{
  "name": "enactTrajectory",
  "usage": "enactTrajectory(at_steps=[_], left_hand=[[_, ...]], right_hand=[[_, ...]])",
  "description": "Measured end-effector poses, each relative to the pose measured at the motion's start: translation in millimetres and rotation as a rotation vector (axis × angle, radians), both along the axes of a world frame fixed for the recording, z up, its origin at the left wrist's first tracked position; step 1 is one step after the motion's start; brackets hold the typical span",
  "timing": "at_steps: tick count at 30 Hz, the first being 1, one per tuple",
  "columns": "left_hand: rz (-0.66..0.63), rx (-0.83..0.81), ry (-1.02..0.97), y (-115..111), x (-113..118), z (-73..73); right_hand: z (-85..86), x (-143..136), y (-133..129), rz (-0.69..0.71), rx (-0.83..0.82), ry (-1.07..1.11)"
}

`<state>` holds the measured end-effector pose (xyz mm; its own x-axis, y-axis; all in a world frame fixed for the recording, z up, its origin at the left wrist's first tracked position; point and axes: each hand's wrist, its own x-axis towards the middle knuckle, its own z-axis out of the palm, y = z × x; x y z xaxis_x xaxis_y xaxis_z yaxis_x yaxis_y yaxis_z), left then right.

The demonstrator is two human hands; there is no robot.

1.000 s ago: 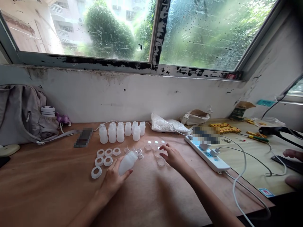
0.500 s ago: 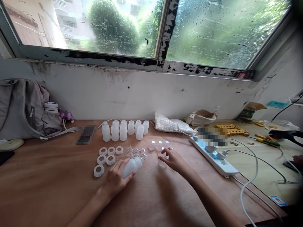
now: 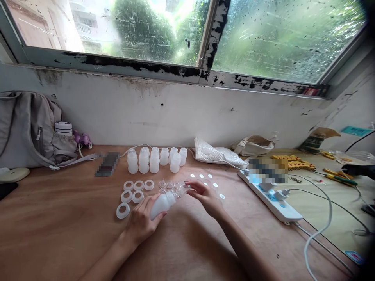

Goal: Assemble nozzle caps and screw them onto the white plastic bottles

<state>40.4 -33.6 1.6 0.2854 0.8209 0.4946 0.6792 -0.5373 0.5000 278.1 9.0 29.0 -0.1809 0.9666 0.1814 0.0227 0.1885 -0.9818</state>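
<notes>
My left hand [image 3: 144, 214] is wrapped round a frosted white plastic bottle [image 3: 163, 204], which tilts with its open neck up to the right. At that neck, my right hand [image 3: 206, 197] pinches a small clear plastic piece [image 3: 184, 189] between thumb and fingers. Whether the piece touches the bottle's rim I cannot tell. Just behind lie small clear nipple-like parts [image 3: 169, 185], partly hidden by the bottle and the clear piece. White screw rings [image 3: 123, 210] lie in rows left of my left hand. Small white discs [image 3: 215, 185] are spread beyond my right hand, some beside faint clear round parts.
Several frosted bottles [image 3: 154, 160] stand at the back near the wall. A phone [image 3: 108, 164] and a grey backpack [image 3: 29, 128] are at the left. A white power strip [image 3: 274, 201] with cables lies at the right, near a white plastic bag [image 3: 215, 154].
My right hand has moved left from the clear round parts to the bottle's neck and now holds a clear piece. My left hand keeps the bottle nearly in place. The view has shifted slightly.
</notes>
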Motion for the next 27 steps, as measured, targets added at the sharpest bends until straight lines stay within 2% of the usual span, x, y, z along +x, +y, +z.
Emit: enactTrajectory(at_steps=[5, 9, 13, 22, 27], left_hand=[[-0.016, -0.035, 0.014, 1, -1, -2.1], [-0.036, -0.036, 0.021, 1, -1, -4.3], [-0.071, -0.049, 0.034, 2, -1, -5.5], [-0.140, -0.164, -0.031, 3, -5, 4.3], [-0.170, -0.107, -0.033, 4, -10, -0.5]], right_hand=[[-18.1, -9, -4, 0.037, -0.104, 0.123], [-15.9, -13, -10, 0.109, -0.121, 0.147], [-13.0, -15, -16, 0.121, -0.134, 0.171], [-13.4, -14, -19, 0.180, -0.148, 0.169], [-12.7, -13, -20, 0.217, -0.171, 0.160]])
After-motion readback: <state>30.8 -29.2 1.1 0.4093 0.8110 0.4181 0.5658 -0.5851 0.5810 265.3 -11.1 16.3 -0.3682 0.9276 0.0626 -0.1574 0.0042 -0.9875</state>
